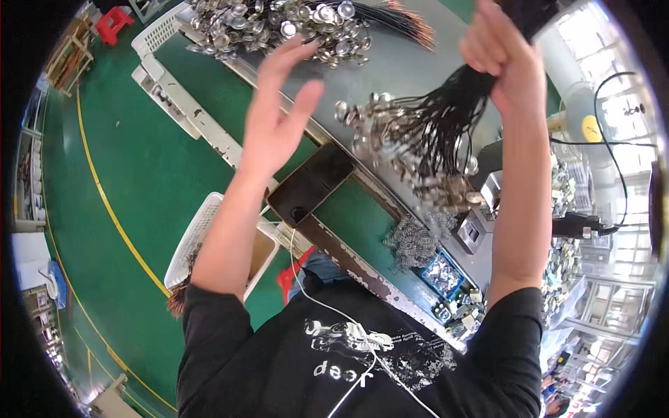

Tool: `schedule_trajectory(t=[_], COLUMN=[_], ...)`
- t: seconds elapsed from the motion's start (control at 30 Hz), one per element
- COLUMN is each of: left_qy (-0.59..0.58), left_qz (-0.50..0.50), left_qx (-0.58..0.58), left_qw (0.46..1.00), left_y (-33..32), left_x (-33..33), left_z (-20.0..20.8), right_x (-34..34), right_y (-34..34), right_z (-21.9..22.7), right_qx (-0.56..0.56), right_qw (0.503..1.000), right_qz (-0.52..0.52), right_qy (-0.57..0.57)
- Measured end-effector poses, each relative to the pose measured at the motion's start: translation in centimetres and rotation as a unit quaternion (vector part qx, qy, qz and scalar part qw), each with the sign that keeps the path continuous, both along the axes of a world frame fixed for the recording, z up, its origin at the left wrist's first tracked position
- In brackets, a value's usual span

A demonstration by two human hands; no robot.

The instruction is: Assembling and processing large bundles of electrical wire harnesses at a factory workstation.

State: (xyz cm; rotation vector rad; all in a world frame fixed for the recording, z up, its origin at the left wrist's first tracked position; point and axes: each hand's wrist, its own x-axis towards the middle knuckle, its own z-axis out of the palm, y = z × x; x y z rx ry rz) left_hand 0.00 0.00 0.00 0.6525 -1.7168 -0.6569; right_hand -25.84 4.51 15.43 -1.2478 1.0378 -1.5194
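My right hand (507, 59) is raised at the upper right, its fingers wrapped round a thick bundle of black wires (453, 104). Round silvery metal pieces at the wires' ends fan out low over the grey table (418, 70); some are smeared by motion. My left hand (279, 115) is lifted near the table's left edge, thumb and fingers apart, holding nothing. Just beyond its fingertips lies a heap of similar round metal pieces (279, 28), with black wires ending in orange-red tips (411, 24) to its right.
A dark phone-like slab (311, 184) rests on the table's near edge, with a white cable beside it. Small grey parts (418, 240), a blue tray (443, 276) and a metal fixture (472, 232) are at the right. A white basket (197, 226) stands lower left.
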Motion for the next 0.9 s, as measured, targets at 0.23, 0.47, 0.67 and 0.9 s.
schedule_trajectory(t=[0.23,0.47,0.67,0.9], left_qy=[0.224,0.385,-0.018,-0.347], left_qz=[-0.393,-0.302,-0.18,-0.211], left_qx=[0.455,0.489,0.267,0.085], left_qw=[0.767,0.722,0.947,0.91], left_y=[2.8,3.4,0.3,-0.3], left_x=[-6.4,-6.3,-2.6,-2.8], left_z=[-3.6,-1.3,-0.3,6.8], right_x=[-1.2,-1.5,1.1,0.8], right_y=[1.8,2.3,2.8,3.0], right_z=[0.2,-2.1,-2.8,-2.7], right_qx=[-0.186,-0.153,-0.063,-0.078], right_qw=[0.946,0.98,0.988,0.991], right_qz=[0.21,0.065,-0.052,-0.023], right_qy=[-0.163,-0.11,-0.133,-0.109])
